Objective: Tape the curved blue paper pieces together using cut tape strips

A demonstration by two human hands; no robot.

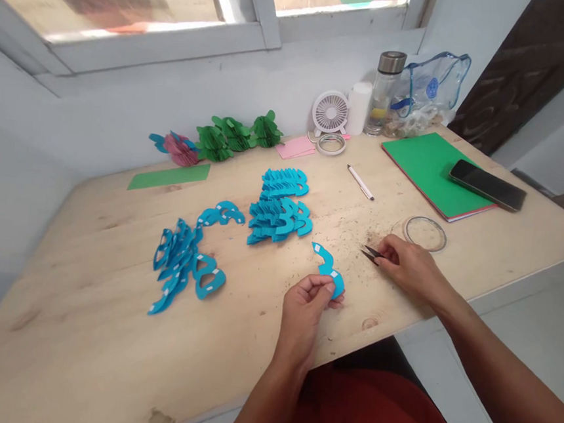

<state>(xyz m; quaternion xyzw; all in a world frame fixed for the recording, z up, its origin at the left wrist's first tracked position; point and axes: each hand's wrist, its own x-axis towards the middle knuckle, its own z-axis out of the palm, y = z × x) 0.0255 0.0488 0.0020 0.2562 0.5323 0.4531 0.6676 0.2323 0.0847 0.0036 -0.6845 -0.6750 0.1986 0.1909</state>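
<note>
The left hand (308,298) has blue paper (327,265) in a pinching grip over the bench (250,347); the right hand (406,262) holds tweezers (371,257), tips slightly parted. Best steady the paper clear of its white squares (334,274).

White wall (174,90) beneath bright window (262,12).

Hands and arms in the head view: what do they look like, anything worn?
Left hand and right hand are ungloved, with no watch or bracelet showing. Left forearm and right forearm are bare; no sleeve in view. A plain dark red garment shows at the lap. No cables or markings visible.
</note>
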